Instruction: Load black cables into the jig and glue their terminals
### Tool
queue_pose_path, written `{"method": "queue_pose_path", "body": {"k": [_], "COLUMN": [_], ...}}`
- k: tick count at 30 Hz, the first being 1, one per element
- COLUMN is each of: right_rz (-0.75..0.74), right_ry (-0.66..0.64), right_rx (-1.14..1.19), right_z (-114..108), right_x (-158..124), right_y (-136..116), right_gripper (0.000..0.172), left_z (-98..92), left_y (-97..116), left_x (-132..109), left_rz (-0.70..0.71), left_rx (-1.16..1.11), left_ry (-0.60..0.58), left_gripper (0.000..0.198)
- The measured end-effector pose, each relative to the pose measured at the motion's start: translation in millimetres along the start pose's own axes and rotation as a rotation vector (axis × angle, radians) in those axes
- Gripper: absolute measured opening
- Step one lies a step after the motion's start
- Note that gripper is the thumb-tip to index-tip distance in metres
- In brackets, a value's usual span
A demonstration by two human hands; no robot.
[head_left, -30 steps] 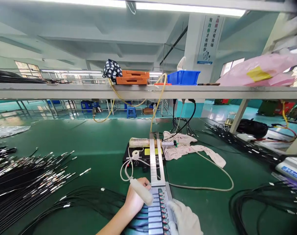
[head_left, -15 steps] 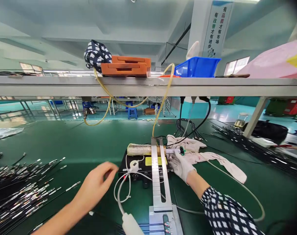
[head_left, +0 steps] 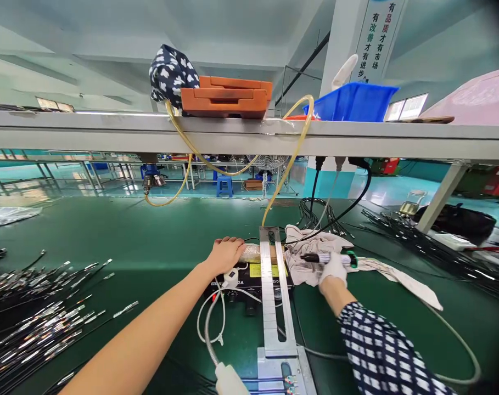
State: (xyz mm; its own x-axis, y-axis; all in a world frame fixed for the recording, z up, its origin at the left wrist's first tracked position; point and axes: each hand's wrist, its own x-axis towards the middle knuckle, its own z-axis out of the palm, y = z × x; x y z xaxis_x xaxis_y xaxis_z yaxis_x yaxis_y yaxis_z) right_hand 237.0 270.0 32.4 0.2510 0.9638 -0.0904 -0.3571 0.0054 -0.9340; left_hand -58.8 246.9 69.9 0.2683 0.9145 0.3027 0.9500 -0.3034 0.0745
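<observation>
My bare left hand [head_left: 225,255] is closed over the left end of a clear-plastic-wrapped roll [head_left: 251,253], which lies on top of a black control box [head_left: 243,283]. The hand hides part of the roll. In my right hand [head_left: 335,269], which wears a white glove, is a pen-shaped tool [head_left: 321,258] with a black front, a pale printed body and a green-and-black rear. Its front points left, over a crumpled pale cloth [head_left: 302,269]. Between my hands stands a slotted metal bracket [head_left: 269,296]. Thin dark cables with small connectors [head_left: 288,379] lie on its base.
Bundles of black cables [head_left: 60,312] cover the left of the green table [head_left: 142,236]; more cables [head_left: 414,247] lie at right. A shelf [head_left: 233,137] crosses above, holding orange cases [head_left: 228,101] and a blue bin [head_left: 352,103]. A yellow hose [head_left: 288,178] hangs down.
My left hand has moved forward and right onto the wrapped roll. My right hand has lifted the pen-shaped tool away from the bracket, to the right over the cloth. The view has shifted slightly.
</observation>
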Motion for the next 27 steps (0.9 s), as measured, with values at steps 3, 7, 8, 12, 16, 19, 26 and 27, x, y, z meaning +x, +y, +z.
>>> {"method": "queue_pose_path", "body": {"k": [3, 7, 8, 12, 16, 19, 26, 27], "right_rz": [0.001, 0.033, 0.065, 0.269, 0.152, 0.087, -0.019, -0.036], "right_ry": [0.07, -0.072, -0.119, -0.268, -0.264, -0.369, -0.318, -0.297], "right_rx": [0.074, 0.122, 0.108, -0.019, -0.068, -0.087, -0.269, -0.293], "right_z": [-17.9, -43.5, -50.0, -74.6, -87.9, -81.8, -59.4, -59.3], "right_x": [-17.6, -75.6, -95.0, -168.1, -203.0, -206.2, -197.3, -196.7], "right_y": [-29.2, -54.8, -54.9, -44.4, -44.7, -35.5, 16.8, 20.0], "right_gripper": [0.034, 0.036, 0.043, 0.05, 0.056, 0.045, 0.039, 0.036], "left_z": [-9.5, -33.5, -40.8, -59.4, -51.3, -30.6, 33.4, 38.6], "left_y": [6.3, 5.2, 2.2, -1.1, 43.1, 89.2, 111.4, 110.0], "left_x": [-2.3, -7.0, -13.8, -85.8, -196.0, -234.6, -179.4, -175.4], "left_rz": [0.028, 0.028, 0.008, -0.118, -0.078, 0.118, 0.091, 0.084], "left_rx": [-0.028, -0.089, -0.1, -0.122, -0.177, -0.259, -0.419, -0.444], "left_ry": [0.012, 0.071, 0.094, 0.146, 0.028, -0.083, -0.011, -0.021], "left_gripper": [0.03, 0.034, 0.034, 0.026, 0.036, 0.033, 0.041, 0.041]}}
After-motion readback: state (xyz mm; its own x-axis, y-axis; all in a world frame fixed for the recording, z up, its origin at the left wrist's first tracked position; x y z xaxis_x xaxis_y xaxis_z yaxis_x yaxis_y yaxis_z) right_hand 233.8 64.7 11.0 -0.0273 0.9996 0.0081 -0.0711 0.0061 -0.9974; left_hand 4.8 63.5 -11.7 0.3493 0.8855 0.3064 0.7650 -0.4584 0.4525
